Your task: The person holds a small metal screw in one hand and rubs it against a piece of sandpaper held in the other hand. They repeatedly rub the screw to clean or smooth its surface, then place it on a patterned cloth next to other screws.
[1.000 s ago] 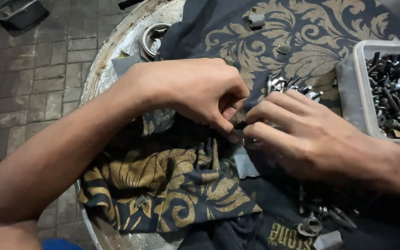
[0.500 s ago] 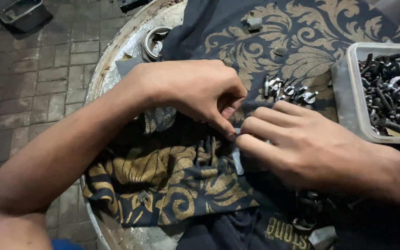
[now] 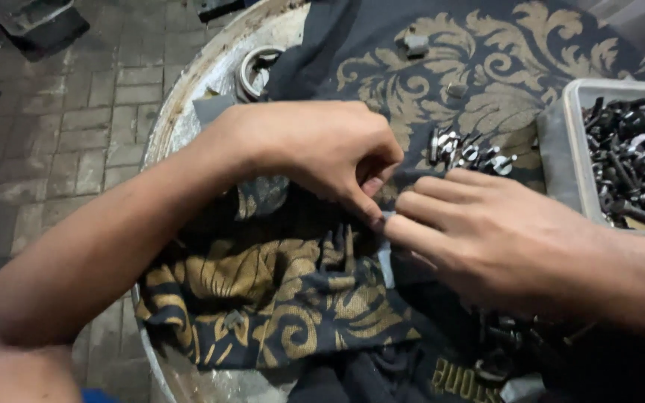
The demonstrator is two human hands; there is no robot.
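Meanwhile, at a round metal worktop draped in cloth:

Left hand: left hand curls knuckles-up over the patterned cloth, thumb & forefinger pinched narrow at the tip; what sits betw. them is too small to tell.
Right hand: right hand reaches in from the rt, fingers half-bent & close together, tips touching the left thumb; cannot tell if they grip anything.
Small part: pale grey sliver lies on the cloth just below where the fingertips meet.
Change: vs. a sec. ago both hands sit a bit lower & closer, fingertips now meeting; grip point hardly shifts, so the work looks like fine fiddling, not a carry.
Loose hardware: shiny bits heaped just beyond the right knuckles.
Tray: grey plastic tray of dark bolts at far rt, apart from both hands.
Rim: metal ring rests near the table edge.
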